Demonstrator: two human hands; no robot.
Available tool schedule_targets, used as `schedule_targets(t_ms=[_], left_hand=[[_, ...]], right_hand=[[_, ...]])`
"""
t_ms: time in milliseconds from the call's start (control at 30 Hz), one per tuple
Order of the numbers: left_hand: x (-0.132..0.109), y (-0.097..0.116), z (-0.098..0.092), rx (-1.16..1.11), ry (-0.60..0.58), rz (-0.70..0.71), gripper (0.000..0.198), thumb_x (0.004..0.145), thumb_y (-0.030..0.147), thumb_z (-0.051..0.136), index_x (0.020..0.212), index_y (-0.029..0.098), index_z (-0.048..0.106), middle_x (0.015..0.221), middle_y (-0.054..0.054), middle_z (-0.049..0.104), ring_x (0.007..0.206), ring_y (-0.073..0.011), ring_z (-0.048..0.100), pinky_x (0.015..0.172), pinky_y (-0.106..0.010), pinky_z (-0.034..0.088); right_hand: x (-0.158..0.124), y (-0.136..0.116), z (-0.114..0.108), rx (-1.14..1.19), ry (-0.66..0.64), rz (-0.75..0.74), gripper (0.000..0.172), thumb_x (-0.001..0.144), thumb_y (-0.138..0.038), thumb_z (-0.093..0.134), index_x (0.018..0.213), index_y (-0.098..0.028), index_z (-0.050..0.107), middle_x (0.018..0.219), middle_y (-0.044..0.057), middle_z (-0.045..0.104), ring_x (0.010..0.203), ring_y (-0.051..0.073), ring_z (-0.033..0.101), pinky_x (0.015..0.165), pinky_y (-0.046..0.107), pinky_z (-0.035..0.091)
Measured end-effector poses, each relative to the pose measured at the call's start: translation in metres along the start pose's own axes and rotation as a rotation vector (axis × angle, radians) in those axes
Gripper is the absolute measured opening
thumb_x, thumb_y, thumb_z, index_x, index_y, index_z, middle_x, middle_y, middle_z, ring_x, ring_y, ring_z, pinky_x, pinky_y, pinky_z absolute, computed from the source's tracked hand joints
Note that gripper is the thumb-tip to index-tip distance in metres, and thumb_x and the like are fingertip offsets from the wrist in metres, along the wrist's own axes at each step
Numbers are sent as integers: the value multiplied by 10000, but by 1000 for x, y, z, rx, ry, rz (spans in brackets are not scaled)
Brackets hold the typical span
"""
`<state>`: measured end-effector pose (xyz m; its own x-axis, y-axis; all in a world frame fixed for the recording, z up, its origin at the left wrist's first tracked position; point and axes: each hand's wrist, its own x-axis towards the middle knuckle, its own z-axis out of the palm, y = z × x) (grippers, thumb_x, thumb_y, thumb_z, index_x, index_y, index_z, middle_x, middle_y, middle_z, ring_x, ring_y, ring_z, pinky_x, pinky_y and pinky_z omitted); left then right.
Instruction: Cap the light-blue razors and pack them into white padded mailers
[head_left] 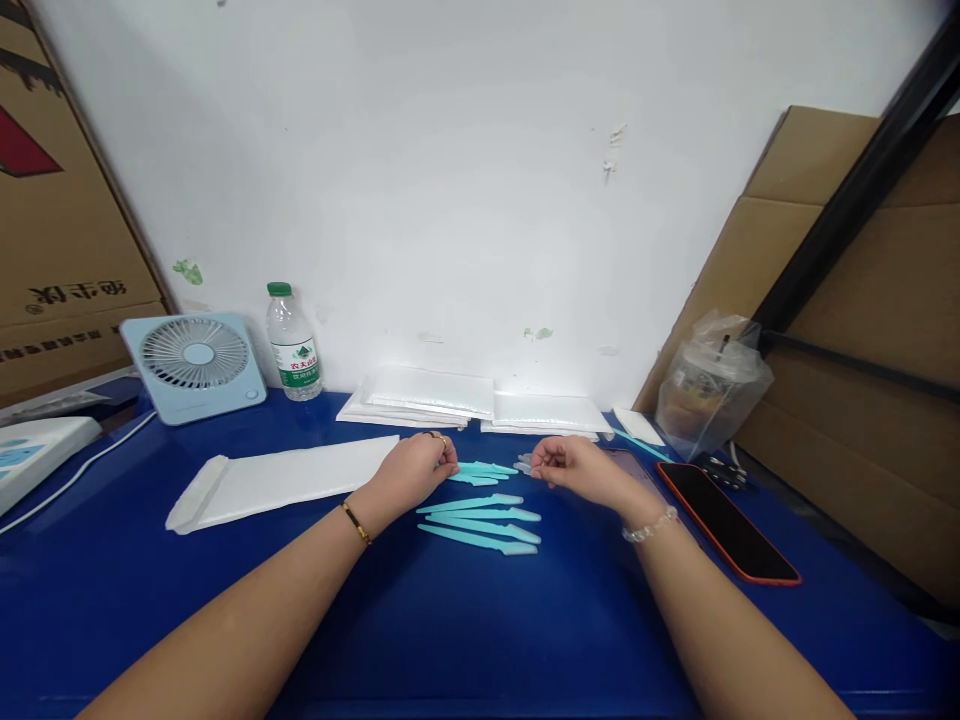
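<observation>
Slim turquoise plastic sticks lie fanned toward the table's front edge, probably for easy pickup; left hand, right hand curled, holds unclear.

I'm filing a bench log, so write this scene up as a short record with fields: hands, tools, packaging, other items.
Left hand: fingertips at the left ends of the upper turquoise tools; grip unclear
Right hand: fingertips at small clear pieces
Lower turquoise tools: four, fanned on the blue table
Packaging: white padded envelope at left; envelope stacks by the wall
Other items: fan, bottle, phone, bagged cup
</observation>
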<state>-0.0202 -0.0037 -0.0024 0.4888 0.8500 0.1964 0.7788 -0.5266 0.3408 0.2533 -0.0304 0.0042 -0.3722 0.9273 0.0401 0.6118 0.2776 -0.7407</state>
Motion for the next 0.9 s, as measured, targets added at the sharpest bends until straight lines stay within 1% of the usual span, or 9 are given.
schedule_targets(t_ms=[233,300,400,433,500,567,633,733,900], left_hand=[[-2,8,-1,-67,-31,24,140,797,313,522,763,213,615,810,1,635,726,-154,570,589,-242,379],[-6,13,-2,-88,-86,43,145,794,318,530,754,213,623,791,7,635,702,-143,569,578,-234,379],[-9,19,-3,-120,-210,67,164,790,341,543,740,215,635,760,14,637,670,-132,569,545,-224,372],[-10,19,-3,-123,-228,72,166,788,354,550,758,218,641,768,15,639,672,-133,572,544,-224,373],[-9,17,-1,-90,-191,79,165,788,360,560,831,226,646,813,10,647,707,-145,581,575,-231,383],[-6,11,0,-2,-95,103,164,792,332,567,901,235,643,882,-1,653,783,-169,586,643,-249,391],[-3,3,3,98,-33,143,153,794,301,574,913,241,649,926,-11,655,837,-188,584,692,-269,384],[1,-5,6,183,-33,199,142,798,299,581,907,246,656,917,-5,663,827,-186,590,688,-275,371],[3,-5,8,272,-6,264,125,825,262,530,845,229,649,822,8,678,744,-166,600,674,-284,351]], right_hand=[[-2,-11,9,-39,-22,-33,161,786,-333,579,794,-175,612,672,15,622,598,131,576,559,236,445],[-3,-15,10,-30,-72,-50,145,787,-316,574,796,-177,616,670,11,621,602,130,577,557,231,445],[-5,-15,8,-10,-216,-59,140,775,-305,583,783,-173,629,667,11,622,587,131,581,546,228,446],[-5,-14,6,-11,-233,-51,145,773,-307,584,783,-171,634,669,14,625,582,134,583,542,230,446],[-4,-8,3,-56,-152,-25,147,777,-295,571,787,-167,642,680,23,633,584,140,583,541,236,443],[-1,0,0,-168,31,-6,130,774,-257,559,795,-165,648,706,37,640,612,148,581,561,246,438],[2,8,0,-290,157,-20,121,756,-226,570,818,-166,654,757,49,644,662,158,581,599,256,436],[8,15,6,-391,160,-82,120,743,-219,591,835,-177,657,814,50,639,706,159,574,632,253,430],[15,14,18,-525,138,-132,103,734,-128,532,693,-170,616,724,36,602,636,134,532,603,232,387]])
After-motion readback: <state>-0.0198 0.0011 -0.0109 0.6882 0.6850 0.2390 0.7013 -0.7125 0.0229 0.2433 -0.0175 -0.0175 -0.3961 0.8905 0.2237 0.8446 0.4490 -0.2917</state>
